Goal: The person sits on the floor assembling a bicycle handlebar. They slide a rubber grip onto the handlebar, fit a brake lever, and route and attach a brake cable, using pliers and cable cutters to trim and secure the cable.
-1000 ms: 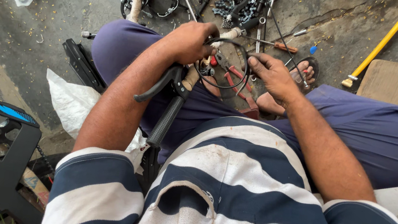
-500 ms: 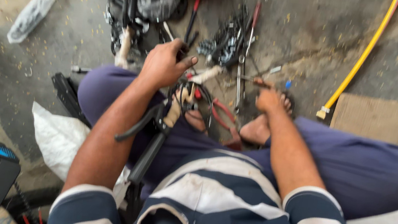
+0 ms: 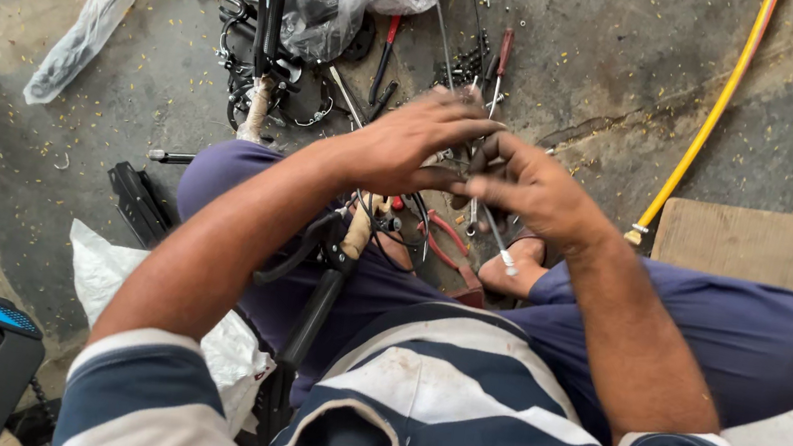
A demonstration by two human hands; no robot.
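A thin cable (image 3: 494,235) is pinched between the left hand (image 3: 413,144) and right hand (image 3: 532,184), above pliers (image 3: 449,245) on the floor (image 3: 587,65).

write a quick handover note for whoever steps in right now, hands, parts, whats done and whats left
Left hand and right hand meet in front of the knees, fingers pinched together on a small dark part; what it is cannot be told.
A thin cable hangs from the hands.
The black handlebar with brake lever leans across the lap, no hand on it.
Red-handled pliers lie by the foot, screwdrivers on the concrete floor beyond.
Done: not clear from here. Left: the small part is in the fingers, not yet fitted to anything.
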